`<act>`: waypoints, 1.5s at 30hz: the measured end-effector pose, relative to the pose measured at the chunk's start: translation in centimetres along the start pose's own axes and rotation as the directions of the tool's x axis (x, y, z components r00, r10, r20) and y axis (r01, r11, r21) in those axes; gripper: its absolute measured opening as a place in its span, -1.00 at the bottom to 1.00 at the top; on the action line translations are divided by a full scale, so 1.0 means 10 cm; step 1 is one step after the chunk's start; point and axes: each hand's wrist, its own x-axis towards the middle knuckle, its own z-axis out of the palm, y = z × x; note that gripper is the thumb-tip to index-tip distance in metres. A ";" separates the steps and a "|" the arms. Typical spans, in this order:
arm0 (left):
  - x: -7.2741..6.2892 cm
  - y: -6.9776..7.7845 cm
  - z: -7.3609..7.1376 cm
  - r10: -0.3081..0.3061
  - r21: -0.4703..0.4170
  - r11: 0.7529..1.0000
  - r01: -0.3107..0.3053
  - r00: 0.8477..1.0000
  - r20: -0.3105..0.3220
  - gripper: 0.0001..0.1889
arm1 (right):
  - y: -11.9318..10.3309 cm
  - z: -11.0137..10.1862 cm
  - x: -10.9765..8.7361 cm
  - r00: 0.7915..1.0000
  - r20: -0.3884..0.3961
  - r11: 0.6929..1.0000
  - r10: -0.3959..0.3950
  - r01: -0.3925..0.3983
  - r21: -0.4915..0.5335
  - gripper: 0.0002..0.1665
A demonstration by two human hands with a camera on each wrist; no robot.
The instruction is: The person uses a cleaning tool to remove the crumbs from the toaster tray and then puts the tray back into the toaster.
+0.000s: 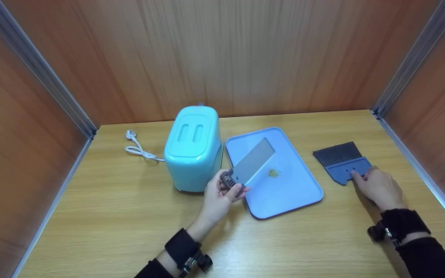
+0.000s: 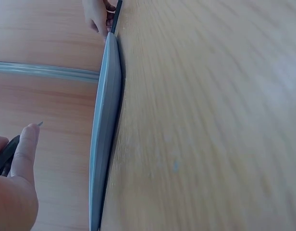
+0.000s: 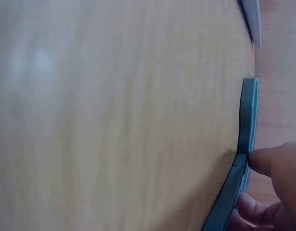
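Note:
In the head view my left hand [image 1: 222, 193] holds a flat, grey, rectangular-bladed tool [image 1: 254, 160] by its dark slotted end, tilted above the blue tray [image 1: 284, 197]. A small patch of yellowish-green crumbs [image 1: 273, 173] lies on the tray. At the right, my right hand [image 1: 381, 189] pinches the edge of a blue brush [image 1: 348, 170] with dark bristles, which lies flat on or just above the table. In the right wrist view the thumb [image 3: 268, 159] presses on the blue body of the brush [image 3: 248, 120], with fingers curled below it.
A turquoise toaster [image 1: 191, 154] with its lid on stands just left of the tray. Its white cord and plug [image 1: 137, 148] lie behind it to the left. Wooden panels [image 1: 226, 58] with metal corner strips enclose the table at the back and sides.

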 end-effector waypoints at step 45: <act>-0.40 -0.08 0.27 -0.119 -0.249 0.965 0.086 0.986 -0.119 -0.53 | -2.51 0.85 -0.96 0.831 0.402 0.538 -0.384 -0.153 0.829 -0.43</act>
